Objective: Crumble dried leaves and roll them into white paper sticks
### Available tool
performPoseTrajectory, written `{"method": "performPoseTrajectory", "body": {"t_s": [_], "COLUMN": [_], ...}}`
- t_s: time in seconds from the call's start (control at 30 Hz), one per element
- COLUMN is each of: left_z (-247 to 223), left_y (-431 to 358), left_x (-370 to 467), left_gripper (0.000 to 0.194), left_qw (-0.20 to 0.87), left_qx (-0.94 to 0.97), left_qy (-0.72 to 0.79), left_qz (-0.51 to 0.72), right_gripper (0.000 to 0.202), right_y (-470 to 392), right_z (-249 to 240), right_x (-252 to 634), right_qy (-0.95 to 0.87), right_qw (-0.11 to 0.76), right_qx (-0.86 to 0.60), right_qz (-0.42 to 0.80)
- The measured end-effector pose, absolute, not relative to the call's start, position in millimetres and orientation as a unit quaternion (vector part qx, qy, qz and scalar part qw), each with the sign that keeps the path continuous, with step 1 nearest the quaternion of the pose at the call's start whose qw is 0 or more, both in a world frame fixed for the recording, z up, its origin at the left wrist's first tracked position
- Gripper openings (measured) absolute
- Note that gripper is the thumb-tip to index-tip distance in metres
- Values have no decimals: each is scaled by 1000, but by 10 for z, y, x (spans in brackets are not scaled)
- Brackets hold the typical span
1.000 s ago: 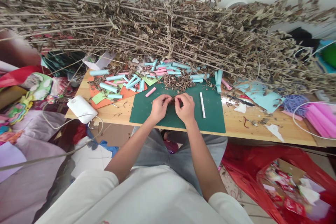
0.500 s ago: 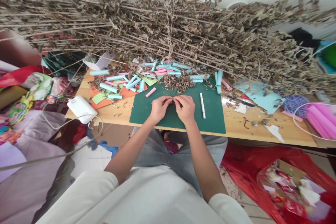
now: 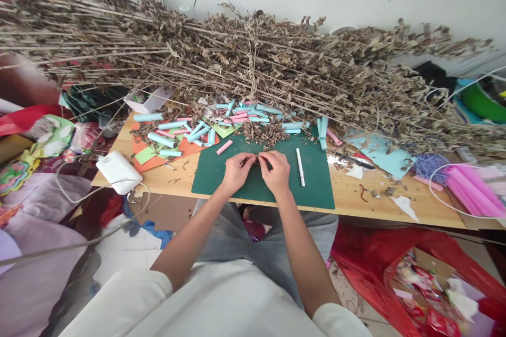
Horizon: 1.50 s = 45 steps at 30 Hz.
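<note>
My left hand (image 3: 237,172) and my right hand (image 3: 275,171) meet fingertip to fingertip over the green mat (image 3: 316,189). The fingers of both are pinched; what they hold is too small to make out. A heap of dry leaf bits (image 3: 264,133) lies just beyond them. On the mat, a short pink roll (image 3: 224,147) is left of my left hand, and a white stick (image 3: 300,167) lies right of my right hand. Blue rolls (image 3: 161,140) and pink rolls (image 3: 240,116) are scattered behind.
Bundled dry stems (image 3: 221,58) span the back. A white power bank (image 3: 119,172) with a cable sits at the table's left edge. Blue paper (image 3: 389,158), a pen (image 3: 356,161) and purple yarn (image 3: 430,166) lie right. A red bag (image 3: 359,258) hangs below.
The whole view has shifted slightly, with the table sitting a little lower in it. Both hands remain together over the mat, their fingertips still pinched.
</note>
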<state>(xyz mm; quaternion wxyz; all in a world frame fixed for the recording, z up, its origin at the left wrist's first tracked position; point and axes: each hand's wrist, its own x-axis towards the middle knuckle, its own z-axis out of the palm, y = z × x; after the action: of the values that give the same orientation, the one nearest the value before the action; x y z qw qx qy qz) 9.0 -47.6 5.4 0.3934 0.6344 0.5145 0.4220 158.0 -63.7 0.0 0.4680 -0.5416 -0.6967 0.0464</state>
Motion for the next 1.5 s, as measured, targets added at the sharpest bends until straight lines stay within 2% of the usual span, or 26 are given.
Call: {"method": "performPoseTrajectory", "body": {"t_s": [0.27,0.6,0.93,1.2,1.5], "left_z": [32,101,83,43,-20], "left_y": [-483,-510,-488,-489,-479], "left_x": [73,79,83,85,97], "left_gripper": [23,24,22,19,23], "left_qw": [388,374,400,378,426], "left_qx": [642,649,612,642,609], "left_qy": [507,504,514,512,490], "left_qz": [423,430,448,428,456], "right_gripper": [16,14,21,13,17], "right_y": [-620,-642,-629,-635,-652], "right_z": [-4,4,2,-9,35], "right_x": [1585,1580,1599,1587,1585], "right_qy": [-701,-705,-702,-710,-704], "right_qw": [449,445,442,445,450], "right_qx": [-550,-551,-555,-545,-549], "right_qz": [69,37,59,30,28]}}
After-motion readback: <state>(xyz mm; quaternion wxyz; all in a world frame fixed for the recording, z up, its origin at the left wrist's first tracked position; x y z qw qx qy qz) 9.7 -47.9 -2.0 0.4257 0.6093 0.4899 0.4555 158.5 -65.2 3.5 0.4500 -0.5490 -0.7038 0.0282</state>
